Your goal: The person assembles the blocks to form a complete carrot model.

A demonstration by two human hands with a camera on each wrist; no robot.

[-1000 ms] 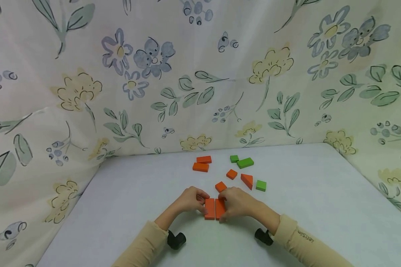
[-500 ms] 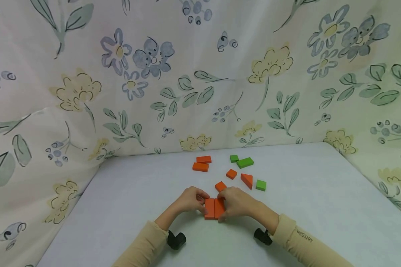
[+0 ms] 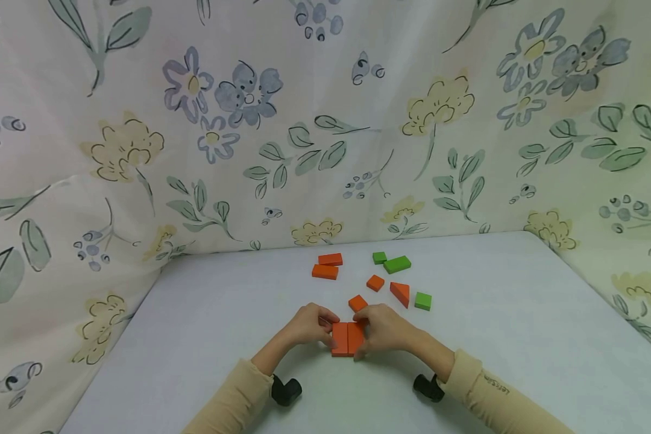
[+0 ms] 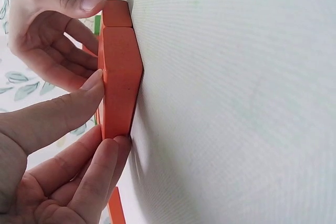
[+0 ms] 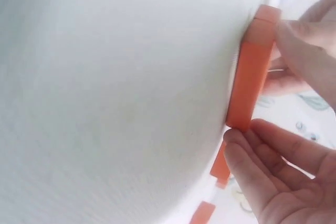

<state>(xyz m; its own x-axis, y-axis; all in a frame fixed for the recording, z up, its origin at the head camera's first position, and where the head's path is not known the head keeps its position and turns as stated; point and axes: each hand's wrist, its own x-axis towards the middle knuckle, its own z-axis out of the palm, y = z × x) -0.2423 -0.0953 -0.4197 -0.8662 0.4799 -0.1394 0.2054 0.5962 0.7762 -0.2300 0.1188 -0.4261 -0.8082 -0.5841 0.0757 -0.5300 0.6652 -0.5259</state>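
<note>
Two orange rectangular blocks lie flat on the table, side by side with their long edges touching in the head view. My left hand (image 3: pixel 307 325) holds the left block (image 3: pixel 339 340) by its outer side; in the left wrist view its thumb presses the near edge and its fingertips curl at the end. My right hand (image 3: pixel 386 328) grips the right block (image 3: pixel 354 339) the same way, partly covering it. The right wrist view shows this block (image 5: pixel 249 82) between thumb and fingers. Just beyond the right hand is a small orange block (image 3: pixel 358 303).
Behind lie two orange bars (image 3: pixel 325 272), a green bar (image 3: pixel 398 264), a small green block (image 3: pixel 379 258), another orange block (image 3: pixel 375 283), an orange triangle (image 3: pixel 401 293) and a green block (image 3: pixel 423 301). A floral cloth (image 3: pixel 325 181) hangs behind the white table (image 3: pixel 222 301).
The right hand has slid its block slightly left, closing the narrow gap between the two blocks. During the last half second the hands and blocks have hardly moved.
</note>
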